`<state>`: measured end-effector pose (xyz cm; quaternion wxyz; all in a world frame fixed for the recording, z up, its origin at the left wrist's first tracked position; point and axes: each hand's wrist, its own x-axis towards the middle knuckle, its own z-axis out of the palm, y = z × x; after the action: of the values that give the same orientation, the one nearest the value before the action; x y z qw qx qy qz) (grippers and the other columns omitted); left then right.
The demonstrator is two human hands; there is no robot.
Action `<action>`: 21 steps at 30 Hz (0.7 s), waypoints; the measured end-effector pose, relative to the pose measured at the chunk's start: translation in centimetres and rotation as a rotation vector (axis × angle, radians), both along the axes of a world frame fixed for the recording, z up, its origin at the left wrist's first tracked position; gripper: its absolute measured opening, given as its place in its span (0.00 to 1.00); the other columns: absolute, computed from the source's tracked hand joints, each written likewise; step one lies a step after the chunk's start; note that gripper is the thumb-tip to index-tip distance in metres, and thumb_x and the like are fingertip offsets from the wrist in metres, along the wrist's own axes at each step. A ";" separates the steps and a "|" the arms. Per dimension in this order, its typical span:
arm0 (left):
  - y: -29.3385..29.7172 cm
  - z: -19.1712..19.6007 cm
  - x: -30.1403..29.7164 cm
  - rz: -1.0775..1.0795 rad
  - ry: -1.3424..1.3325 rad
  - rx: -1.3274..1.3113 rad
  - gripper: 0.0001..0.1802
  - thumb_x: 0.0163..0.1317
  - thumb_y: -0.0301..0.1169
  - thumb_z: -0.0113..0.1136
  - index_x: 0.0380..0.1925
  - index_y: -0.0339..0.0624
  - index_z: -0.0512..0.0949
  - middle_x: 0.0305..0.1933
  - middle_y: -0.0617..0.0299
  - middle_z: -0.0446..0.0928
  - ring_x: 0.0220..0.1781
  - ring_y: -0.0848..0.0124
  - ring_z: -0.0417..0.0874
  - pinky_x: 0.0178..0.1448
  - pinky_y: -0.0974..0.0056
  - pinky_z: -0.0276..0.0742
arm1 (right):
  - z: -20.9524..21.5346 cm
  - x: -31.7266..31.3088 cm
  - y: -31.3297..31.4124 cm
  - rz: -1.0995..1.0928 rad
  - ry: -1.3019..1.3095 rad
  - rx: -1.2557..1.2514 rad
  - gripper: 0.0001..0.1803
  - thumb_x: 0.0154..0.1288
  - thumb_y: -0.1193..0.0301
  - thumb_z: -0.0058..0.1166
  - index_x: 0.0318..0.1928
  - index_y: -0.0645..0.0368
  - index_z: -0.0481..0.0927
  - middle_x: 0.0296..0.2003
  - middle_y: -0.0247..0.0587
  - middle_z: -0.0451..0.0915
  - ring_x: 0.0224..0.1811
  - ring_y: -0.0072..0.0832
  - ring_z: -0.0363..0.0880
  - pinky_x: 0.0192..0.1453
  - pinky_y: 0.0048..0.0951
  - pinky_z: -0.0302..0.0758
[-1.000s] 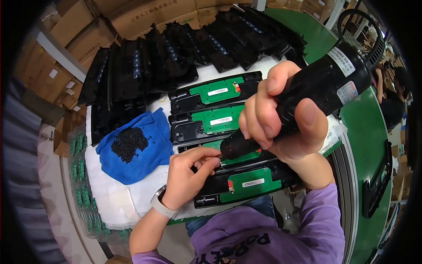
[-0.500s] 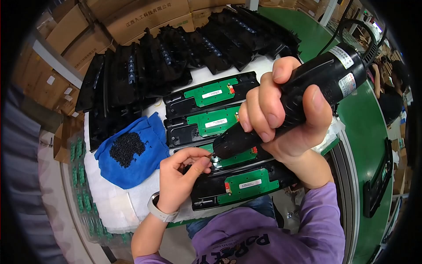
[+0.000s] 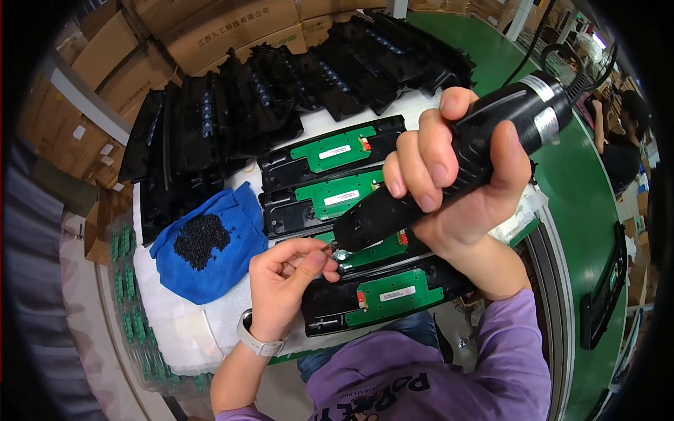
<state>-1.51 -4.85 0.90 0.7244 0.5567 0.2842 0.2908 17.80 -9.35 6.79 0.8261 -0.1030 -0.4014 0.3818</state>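
Driver [image 3: 477, 151]: 1, black plastic, tapered cyl., ribbed body, white labels at rear; ctr. to upper R of frame, slanting down-L, nose over 3rd board.
R hand [image 3: 463, 217]: ctr.-R; fingers & thumb wrapped firmly round driver.
L hand [image 3: 281, 281]: below ctr.; thumb & forefinger brought close tog. at driver nose; can't tell if they pinch a tiny part or the tip itself.
Watch [image 3: 261, 344]: L wrist, pale smooth strap.
3rd board [image 3: 382, 251]: thin, flat, green, red connector; ctr., partly hidden by driver & L hand.
Other boards: 3, same type, w/ white label strips; two above [image 3: 330, 149] [image 3: 344, 195], one below [image 3: 393, 295]. Each on long black plastic panel [image 3: 284, 217], semi-gloss.
Bits [image 3: 200, 242]: heap, tiny, black, grainy; L of ctr., on blue cloth [image 3: 210, 284], soft, creased.
Cover [image 3: 179, 330]: white, soft-looking sheet, under panels & cloth.
Shells [image 3: 281, 77]: black, curved, jagged edges, rows of bluish dots; upper ctr., overlapping.
Trays [image 3: 133, 309]: clear plastic, holding green pcs.; L edge.
Cartons [image 3: 232, 35]: brown cardboard, stacked, upper L.
Co-worker [image 3: 621, 151]: dark top, far R.
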 end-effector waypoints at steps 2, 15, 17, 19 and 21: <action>-0.2 -0.1 0.1 0.000 -0.031 -0.027 0.08 0.58 0.21 0.57 0.37 0.29 0.77 0.30 0.55 0.80 0.31 0.73 0.81 0.39 0.73 0.75 | -0.1 0.0 0.3 0.021 0.091 -0.035 0.15 0.66 0.60 0.36 0.42 0.58 0.67 0.16 0.35 0.67 0.12 0.25 0.64 0.23 0.31 0.67; 0.5 -1.0 0.4 0.032 0.314 0.680 0.05 0.54 0.22 0.57 0.31 0.35 0.78 0.26 0.58 0.78 0.26 0.72 0.77 0.33 0.71 0.72 | 0.3 2.5 1.7 -0.095 -0.439 -0.407 0.12 0.51 0.68 0.60 0.27 0.64 0.74 0.15 0.34 0.70 0.12 0.18 0.68 0.16 0.19 0.63; 0.5 -1.5 0.4 0.019 0.310 0.644 0.05 0.54 0.22 0.57 0.31 0.34 0.78 0.27 0.58 0.78 0.26 0.73 0.77 0.33 0.72 0.72 | 0.4 2.7 1.6 -0.079 -0.445 -0.414 0.11 0.51 0.69 0.60 0.26 0.64 0.74 0.15 0.34 0.71 0.12 0.18 0.68 0.16 0.19 0.63; 0.6 -1.9 0.4 0.004 0.306 0.610 0.05 0.55 0.22 0.57 0.32 0.34 0.78 0.27 0.59 0.78 0.26 0.74 0.78 0.34 0.73 0.72 | 0.4 2.5 1.7 -0.111 -0.481 -0.426 0.12 0.52 0.68 0.57 0.29 0.65 0.72 0.14 0.36 0.69 0.11 0.20 0.66 0.15 0.19 0.62; 0.6 -2.2 0.4 -0.002 0.256 0.405 0.05 0.56 0.21 0.56 0.33 0.32 0.77 0.28 0.60 0.79 0.28 0.77 0.79 0.35 0.74 0.73 | 0.4 2.3 1.8 -0.144 -0.517 -0.438 0.13 0.52 0.68 0.54 0.32 0.66 0.69 0.13 0.38 0.68 0.09 0.21 0.63 0.14 0.20 0.61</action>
<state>-1.13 -4.23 -1.29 0.5562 0.7233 0.3090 0.2684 20.12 -7.54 7.18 0.6803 -0.3991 -0.4975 0.3610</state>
